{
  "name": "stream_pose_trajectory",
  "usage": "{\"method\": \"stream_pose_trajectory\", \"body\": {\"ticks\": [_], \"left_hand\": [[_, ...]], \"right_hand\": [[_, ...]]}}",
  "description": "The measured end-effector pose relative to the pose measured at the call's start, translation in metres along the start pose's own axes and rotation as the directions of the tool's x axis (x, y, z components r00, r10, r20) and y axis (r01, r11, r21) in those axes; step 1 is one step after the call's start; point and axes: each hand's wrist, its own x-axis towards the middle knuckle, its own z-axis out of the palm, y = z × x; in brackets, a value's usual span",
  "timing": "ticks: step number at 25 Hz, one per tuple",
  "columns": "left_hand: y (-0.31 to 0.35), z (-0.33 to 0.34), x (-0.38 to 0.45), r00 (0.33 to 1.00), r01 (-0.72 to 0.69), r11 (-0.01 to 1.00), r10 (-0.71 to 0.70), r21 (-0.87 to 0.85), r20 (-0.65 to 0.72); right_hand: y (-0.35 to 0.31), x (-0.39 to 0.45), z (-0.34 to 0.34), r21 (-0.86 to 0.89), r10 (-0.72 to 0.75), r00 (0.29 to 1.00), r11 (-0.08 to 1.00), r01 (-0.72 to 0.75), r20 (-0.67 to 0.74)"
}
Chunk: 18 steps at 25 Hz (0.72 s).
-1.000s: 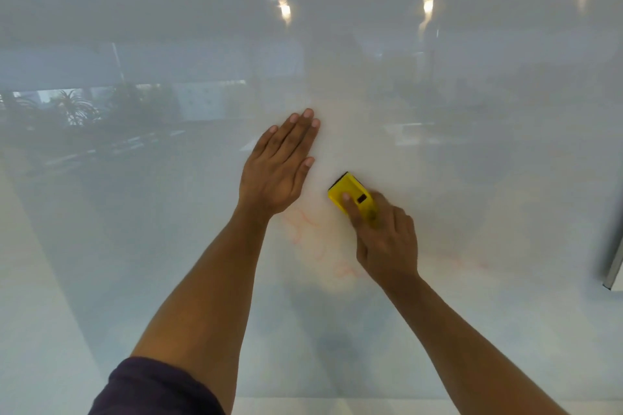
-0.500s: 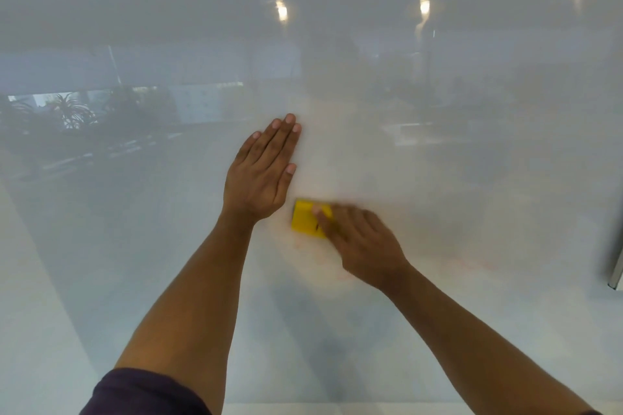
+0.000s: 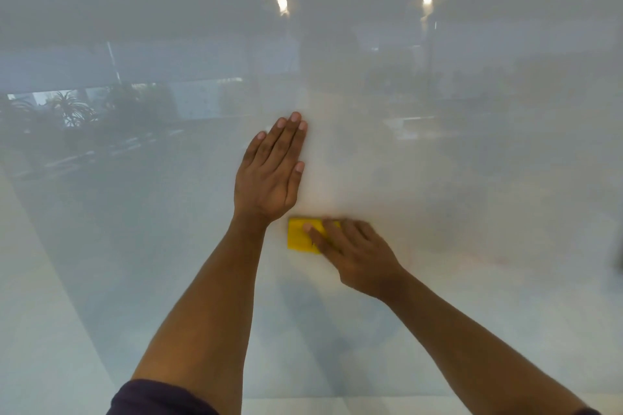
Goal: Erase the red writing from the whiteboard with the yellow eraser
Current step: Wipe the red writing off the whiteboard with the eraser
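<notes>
**On the whiteboard, mostly wiped**

On the whiteboard (image 3: pixel 472 178) we press the yellow eraser (image 3: pixel 301 237) flat under our right hand (image 3: pixel 357 254), fingers closed over it, just below our left hand (image 3: pixel 271 175), which lies open and flat. Faint red writing (image 3: pixel 495 259) remains to the right; we judge little else is left.

Both forearms were bare from the elbow down to the wrist, with no watch, ring or band on either. The left hand (image 3: pixel 269 175) and the right hand (image 3: pixel 357 256) wore no gloves and had short, plain nails. A dark purple sleeve (image 3: pixel 158 397) covered the left upper arm.
</notes>
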Motion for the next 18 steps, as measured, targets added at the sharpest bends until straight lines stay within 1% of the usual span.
{"method": "stream_pose_trajectory", "body": {"ticks": [1,2,3,4,5,6,7,8,9,10,11,12,13,14,15,16,17,18], "left_hand": [[0.001,0.0,-0.002,1.0,0.008,1.0,-0.008,-0.007,0.002],[0.001,0.001,-0.004,1.0,0.017,1.0,-0.017,-0.012,0.004],[0.001,0.001,-0.006,1.0,0.026,1.0,-0.025,-0.014,0.006],[0.002,0.001,-0.007,0.999,0.035,0.999,-0.034,-0.013,0.006],[0.003,0.002,-0.009,0.999,0.045,0.999,-0.045,-0.014,0.005],[0.004,0.002,-0.011,0.998,0.055,0.998,-0.055,-0.017,0.003],[0.006,0.003,-0.014,0.998,0.069,0.997,-0.069,-0.016,0.0],[0.009,0.004,-0.018,0.996,0.092,0.996,-0.092,-0.011,-0.004],[0.015,0.005,-0.022,0.992,0.128,0.992,-0.128,-0.003,-0.009],[0.022,0.006,-0.028,0.984,0.175,0.985,-0.175,0.003,-0.018],[0.032,0.008,-0.034,0.973,0.228,0.974,-0.228,0.001,-0.028],[0.043,0.011,-0.04,0.959,0.281,0.96,-0.281,-0.012,-0.033],[0.052,0.013,-0.046,0.947,0.32,0.947,-0.321,-0.03,-0.033],[0.06,0.015,-0.052,0.941,0.337,0.94,-0.339,-0.044,-0.028],[0.064,0.016,-0.057,0.942,0.335,0.941,-0.336,-0.047,-0.021],[0.066,0.017,-0.062,0.947,0.321,0.946,-0.321,-0.038,-0.017],[0.067,0.018,-0.067,0.952,0.305,0.952,-0.306,-0.02,-0.013],[0.066,0.019,-0.072,0.956,0.294,0.956,-0.294,-0.003,-0.009]], "right_hand": [[0.008,-0.004,-0.001,-0.013,-0.114,0.993,0.993,0.114,0.032],[0.016,-0.004,-0.001,-0.024,-0.05,0.999,0.998,0.05,0.006],[0.019,-0.001,0.0,0.01,0.141,0.989,0.99,-0.141,-0.045],[0.016,0.003,0.002,0.063,0.34,0.937,0.94,-0.336,-0.08],[0.004,0.005,0.003,0.076,0.423,0.904,0.905,-0.418,-0.06],[-0.012,-0.002,0.002,0.071,0.353,0.935,0.933,-0.353,0.002],[-0.021,-0.018,0.001,0.05,0.185,0.982,0.981,-0.187,0.041],[-0.019,-0.032,-0.002,0.036,0.035,0.993,0.999,-0.039,0.114],[-0.009,-0.042,-0.004,0.027,-0.004,0.991,1.0,0.001,0.137],[0.002,-0.047,-0.005,0.016,0.085,0.992,0.996,-0.086,0.094],[0.008,-0.047,-0.004,0.044,0.249,0.968,0.967,-0.251,0.034],[0.007,-0.045,-0.004,0.064,0.42,0.907,0.905,-0.42,0.018],[-0.003,-0.044,-0.003,0.068,0.48,0.877,0.874,-0.481,0.036],[-0.013,-0.052,-0.003,0.069,0.38,0.924,0.922,-0.382,0.037],[-0.013,-0.063,-0.005,0.066,0.194,0.979,0.978,-0.198,0.064],[-0.005,-0.07,-0.009,0.052,0.079,0.991,0.995,-0.086,0.112],[0.007,-0.07,-0.011,0.038,0.102,0.989,0.994,-0.106,0.103],[0.017,-0.068,-0.013,0.035,0.257,0.965,0.965,-0.259,0.054]]}}
